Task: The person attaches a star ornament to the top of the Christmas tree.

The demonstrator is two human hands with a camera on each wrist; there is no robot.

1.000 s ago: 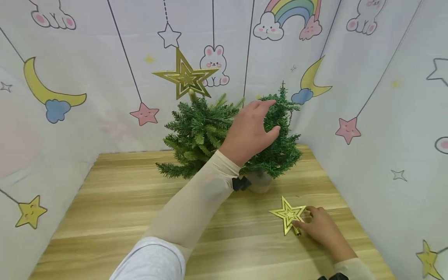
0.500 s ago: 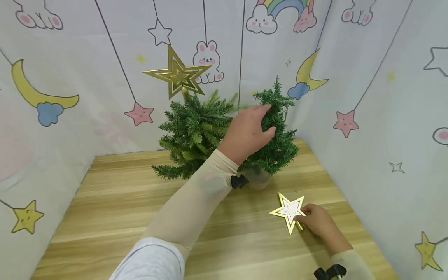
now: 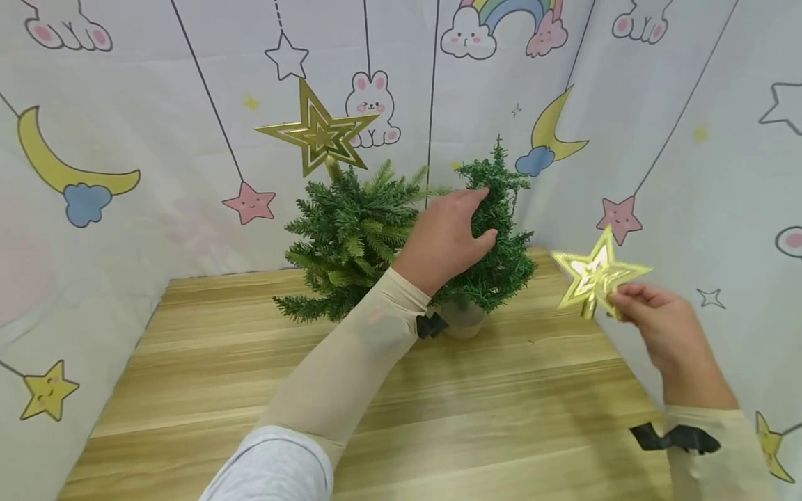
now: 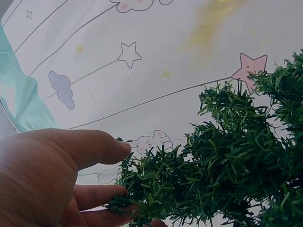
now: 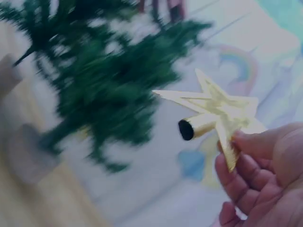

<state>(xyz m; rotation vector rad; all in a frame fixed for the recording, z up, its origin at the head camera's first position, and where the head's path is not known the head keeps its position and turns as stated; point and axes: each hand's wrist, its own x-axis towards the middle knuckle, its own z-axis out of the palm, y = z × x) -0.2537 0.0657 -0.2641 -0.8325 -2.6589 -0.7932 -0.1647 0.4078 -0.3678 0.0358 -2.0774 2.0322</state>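
Out over the right part of the table, my right hand (image 3: 658, 320) pinches a gold star tree topper (image 3: 598, 275) by one of its lower points. In the right wrist view the open end of the hollow gold tube (image 5: 189, 128) under the star faces left. My left hand (image 3: 441, 240) is at the left side of a small green artificial Christmas tree (image 3: 501, 257), thumb apart from the fingers. The left wrist view has its fingertips (image 4: 102, 196) among the tree's dark green branches (image 4: 165, 184). The small tree's round base (image 3: 462, 320) rests on the table.
A fuller artificial tree (image 3: 351, 236) stands left of the small one, partly behind my left arm, with a larger gold star topper (image 3: 319, 132) at its top. White cartoon-printed curtains (image 3: 207, 104) surround the wooden table (image 3: 219, 362) at the back and sides.
My right hand has taken hold of the star topper, lifted it off the table and carried it up and to the right. My left hand has stayed by the small tree.
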